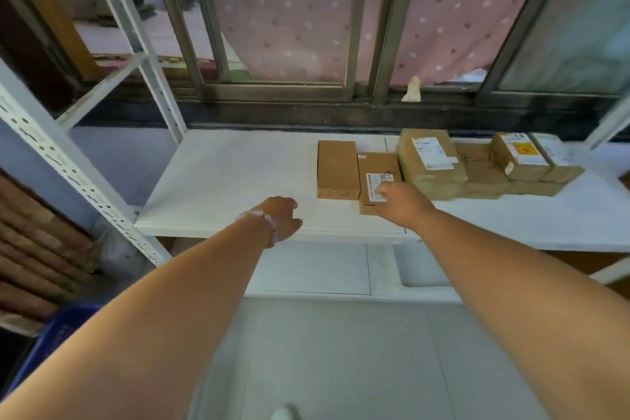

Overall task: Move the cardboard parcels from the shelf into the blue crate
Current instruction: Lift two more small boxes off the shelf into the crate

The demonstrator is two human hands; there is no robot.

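Several cardboard parcels lie in a row on the white shelf (221, 181). The leftmost is a plain brown box (337, 167). Beside it lies a flat parcel with a white label (376, 167). My right hand (402, 203) rests on the near end of that labelled parcel, fingers over the label. Further right stand a taped parcel (429, 160), a low brown parcel (477, 164) and two small labelled boxes (518, 155). My left hand (281, 218) hovers over the shelf's front edge, fingers loosely curled, holding nothing. A corner of the blue crate (58, 334) shows at the lower left.
White perforated shelf uprights (68, 174) rise at the left. A barred window with a pink dotted curtain (306, 10) is behind the shelf. A lower white shelf (317, 269) sits beneath. Grey floor lies below.
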